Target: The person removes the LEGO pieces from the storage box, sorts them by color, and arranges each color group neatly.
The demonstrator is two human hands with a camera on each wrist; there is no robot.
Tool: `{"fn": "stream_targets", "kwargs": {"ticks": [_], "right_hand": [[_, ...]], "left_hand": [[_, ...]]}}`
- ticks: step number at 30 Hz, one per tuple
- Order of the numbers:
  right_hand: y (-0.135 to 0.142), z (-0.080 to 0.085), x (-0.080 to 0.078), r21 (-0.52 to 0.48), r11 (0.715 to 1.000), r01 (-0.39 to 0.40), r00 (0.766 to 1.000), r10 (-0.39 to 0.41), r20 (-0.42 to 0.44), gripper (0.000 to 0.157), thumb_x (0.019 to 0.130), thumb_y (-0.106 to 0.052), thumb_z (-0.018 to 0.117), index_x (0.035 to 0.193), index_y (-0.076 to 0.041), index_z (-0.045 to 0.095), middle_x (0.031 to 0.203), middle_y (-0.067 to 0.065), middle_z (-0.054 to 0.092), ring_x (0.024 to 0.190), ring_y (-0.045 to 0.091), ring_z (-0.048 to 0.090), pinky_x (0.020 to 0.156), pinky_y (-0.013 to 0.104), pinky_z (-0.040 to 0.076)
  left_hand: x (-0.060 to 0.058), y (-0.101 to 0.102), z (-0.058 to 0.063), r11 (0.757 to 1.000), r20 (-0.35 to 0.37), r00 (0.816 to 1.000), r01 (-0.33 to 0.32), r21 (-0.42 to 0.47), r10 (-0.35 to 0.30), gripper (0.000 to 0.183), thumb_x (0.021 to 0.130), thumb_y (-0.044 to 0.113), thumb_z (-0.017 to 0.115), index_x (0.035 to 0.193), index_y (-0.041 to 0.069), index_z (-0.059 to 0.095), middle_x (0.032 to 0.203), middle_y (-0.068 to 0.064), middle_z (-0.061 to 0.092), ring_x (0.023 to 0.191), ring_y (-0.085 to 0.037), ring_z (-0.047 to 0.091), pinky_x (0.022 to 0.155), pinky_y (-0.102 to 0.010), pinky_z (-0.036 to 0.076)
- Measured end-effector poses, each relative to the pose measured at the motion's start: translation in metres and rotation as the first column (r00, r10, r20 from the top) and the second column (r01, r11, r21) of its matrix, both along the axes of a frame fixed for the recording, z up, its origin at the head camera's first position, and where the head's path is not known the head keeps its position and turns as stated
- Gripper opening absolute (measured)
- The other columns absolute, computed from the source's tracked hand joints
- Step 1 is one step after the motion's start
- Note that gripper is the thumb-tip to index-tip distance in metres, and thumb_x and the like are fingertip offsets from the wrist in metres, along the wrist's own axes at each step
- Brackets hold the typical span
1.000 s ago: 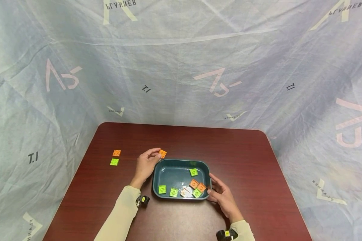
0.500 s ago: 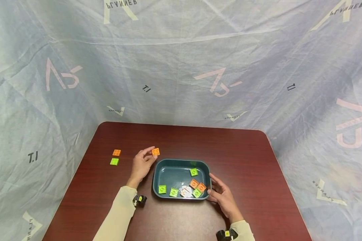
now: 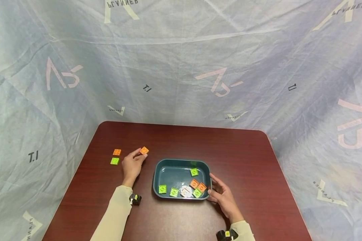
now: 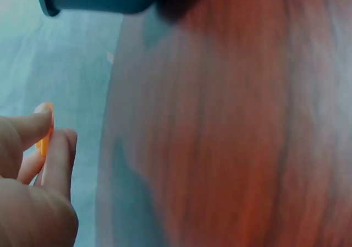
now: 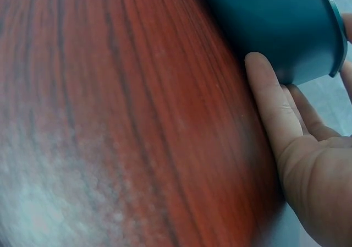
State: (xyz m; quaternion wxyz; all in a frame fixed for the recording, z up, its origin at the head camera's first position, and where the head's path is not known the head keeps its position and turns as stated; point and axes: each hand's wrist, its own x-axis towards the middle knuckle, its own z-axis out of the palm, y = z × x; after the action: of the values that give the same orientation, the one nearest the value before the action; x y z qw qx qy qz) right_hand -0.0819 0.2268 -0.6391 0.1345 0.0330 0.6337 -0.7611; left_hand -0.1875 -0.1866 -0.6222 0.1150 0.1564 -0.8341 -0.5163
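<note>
My left hand (image 3: 131, 169) pinches an orange square building brick (image 3: 144, 150) between thumb and fingertips, studs showing, over the table left of the tray. In the left wrist view, the brick (image 4: 45, 140) appears edge-on between the fingers. A dark teal rectangular tray (image 3: 172, 160) stands in front of me. At its right end, my right hand (image 3: 224, 199) holds the tray, thumb at the rim and other fingers against the outer wall. Inside the tray lie several green bricks (image 3: 162, 189), two orange bricks (image 3: 201, 187) and a pale, glare-washed brick (image 3: 186, 191), undersides up.
An orange brick (image 3: 117, 152) and a green brick (image 3: 114, 161) lie one behind the other on the left of the table, studs up. The reddish-brown table (image 3: 238, 150) has rounded far corners. Printed grey cloth (image 3: 175, 67) hangs around its back and sides.
My left hand has moved left with the orange brick, from the tray's back left corner toward the two loose bricks. The right hand and the tray have stayed in place.
</note>
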Motion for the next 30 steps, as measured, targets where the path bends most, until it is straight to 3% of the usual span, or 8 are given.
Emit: {"fn": "stream_targets", "kwargs": {"ticks": [9, 18, 30], "right_hand": [[0.000, -0.001, 0.000, 0.004, 1.000, 0.002, 1.000, -0.002, -0.003, 0.075, 0.093, 0.001, 0.072, 0.162, -0.013, 0.044, 0.155, 0.028, 0.046, 0.121, 0.026, 0.063, 0.084, 0.046, 0.065], [0.001, -0.002, -0.001, 0.003, 1.000, 0.006, 1.000, -0.006, -0.006, 0.076, 0.093, 0.001, 0.071, 0.162, -0.011, 0.042, 0.154, 0.030, 0.045, 0.120, 0.027, 0.063, 0.083, 0.044, 0.065], [0.000, 0.002, 0.000, 0.011, 1.000, 0.005, 1.000, -0.005, 0.006, 0.075, 0.094, 0.002, 0.071, 0.162, -0.014, 0.044, 0.155, 0.027, 0.046, 0.123, 0.028, 0.062, 0.083, 0.044, 0.065]], "left_hand": [[-0.002, -0.017, -0.013, 0.992, 0.031, 0.991, -0.128, 0.011, 0.127, 0.050, 0.096, 0.029, 0.081, 0.140, 0.008, 0.070, 0.114, -0.019, 0.079, 0.102, -0.034, 0.079, 0.085, -0.053, 0.064], [-0.006, -0.025, -0.017, 0.965, 0.095, 0.965, -0.251, 0.076, 0.244, 0.050, 0.097, 0.023, 0.078, 0.142, 0.005, 0.067, 0.121, -0.022, 0.077, 0.109, -0.037, 0.077, 0.091, -0.055, 0.062], [-0.017, -0.017, -0.018, 0.877, 0.116, 0.889, -0.456, 0.150, 0.443, 0.047, 0.091, 0.020, 0.084, 0.133, 0.001, 0.073, 0.126, -0.024, 0.075, 0.117, -0.040, 0.072, 0.100, -0.053, 0.059]]}}
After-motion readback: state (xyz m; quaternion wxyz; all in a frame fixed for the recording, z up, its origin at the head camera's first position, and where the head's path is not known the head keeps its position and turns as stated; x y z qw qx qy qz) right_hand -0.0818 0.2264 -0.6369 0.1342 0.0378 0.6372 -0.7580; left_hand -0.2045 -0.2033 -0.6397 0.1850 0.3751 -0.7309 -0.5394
